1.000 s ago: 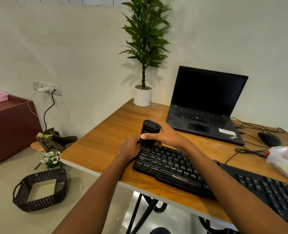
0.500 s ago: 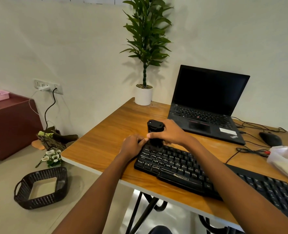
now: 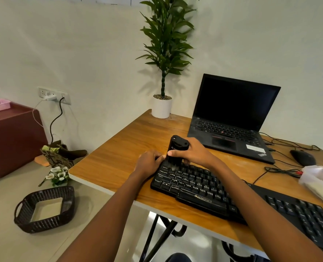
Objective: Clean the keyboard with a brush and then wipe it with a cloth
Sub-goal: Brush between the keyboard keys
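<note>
The right hand (image 3: 191,154) is wrapping thumb and fingers round the brush (image 3: 176,147), its grip closing on the black body low down. It is holding the brush upright, bristles pressing into the far-left keys of the keyboard (image 3: 194,184). Holding it low and upright is probably letting the bristles dig between the keys instead of skating over the caps.

The left hand (image 3: 149,163) is resting at the keyboard's far-left corner, fingertips touching its edge just beside the brush (whether they are hooking the edge or only pressing on it, I cannot tell). It is likely steadying the keyboard against the brush's push.

The keyboard is lying on the bench (image 3: 119,154), within easy reach of both hands. Right of the keyboard, well apart, a white bundle (image 3: 319,178) is lying, possibly the cloth waiting for the wiping step. Beyond the keyboard a laptop (image 3: 230,129) is standing open.

With the brush working at 1 corner, the brushing is looking early, and the wiping is not yet begun.
</note>
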`<state>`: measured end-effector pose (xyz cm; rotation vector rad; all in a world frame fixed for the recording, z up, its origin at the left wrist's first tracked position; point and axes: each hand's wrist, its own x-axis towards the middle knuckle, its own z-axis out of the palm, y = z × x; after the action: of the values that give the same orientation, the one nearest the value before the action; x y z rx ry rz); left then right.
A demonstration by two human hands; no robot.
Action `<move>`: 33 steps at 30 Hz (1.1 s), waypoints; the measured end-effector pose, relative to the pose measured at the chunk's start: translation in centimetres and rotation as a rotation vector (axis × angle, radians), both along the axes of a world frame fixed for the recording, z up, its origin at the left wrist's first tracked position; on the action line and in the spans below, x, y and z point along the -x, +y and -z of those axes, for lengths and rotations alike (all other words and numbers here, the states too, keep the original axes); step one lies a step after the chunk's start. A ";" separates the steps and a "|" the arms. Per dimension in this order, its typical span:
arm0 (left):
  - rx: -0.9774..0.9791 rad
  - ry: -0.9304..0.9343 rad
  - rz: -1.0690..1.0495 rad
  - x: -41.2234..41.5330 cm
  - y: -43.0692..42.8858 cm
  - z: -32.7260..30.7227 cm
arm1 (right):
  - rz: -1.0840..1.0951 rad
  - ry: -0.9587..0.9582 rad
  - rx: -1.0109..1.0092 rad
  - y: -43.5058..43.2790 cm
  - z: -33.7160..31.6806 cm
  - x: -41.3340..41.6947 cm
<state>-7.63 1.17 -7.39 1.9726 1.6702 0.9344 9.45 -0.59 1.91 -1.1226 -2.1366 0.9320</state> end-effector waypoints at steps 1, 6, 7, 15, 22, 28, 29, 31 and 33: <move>0.003 -0.005 -0.004 0.0 0.0 0.1 | 0.007 0.029 -0.005 0.0 0.0 0.0; -0.007 0.009 -0.022 -0.1 0.1 0.0 | 0.008 -0.010 0.034 -0.2 0.3 -0.1; -0.005 0.007 -0.022 -0.1 0.1 0.0 | 0.021 0.003 0.004 -0.1 0.3 -0.2; -0.014 0.007 -0.009 0.0 0.3 0.3 | 0.049 0.053 -0.068 -0.5 0.8 -0.9; -0.005 0.050 -0.042 -0.1 0.5 0.4 | 0.072 -0.060 0.061 -0.5 0.3 -3.2; -0.009 0.029 -0.030 0.0 0.6 0.4 | 0.071 0.026 0.064 -1.3 0.4 -3.8; -0.006 0.031 -0.030 0.0 0.6 0.4 | 0.085 -0.003 0.051 -1.4 0.5 -4.0; -0.003 0.024 -0.031 0.0 0.6 0.5 | 0.106 -0.031 -0.028 -1.4 0.4 -4.2; 0.001 0.013 -0.021 0.1 0.6 0.7 | 0.090 0.014 -0.025 -1.4 0.4 -4.3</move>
<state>-7.68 1.79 -8.06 1.9681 1.7014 0.9292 13.73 -2.03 1.53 -1.1862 -2.0629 0.8676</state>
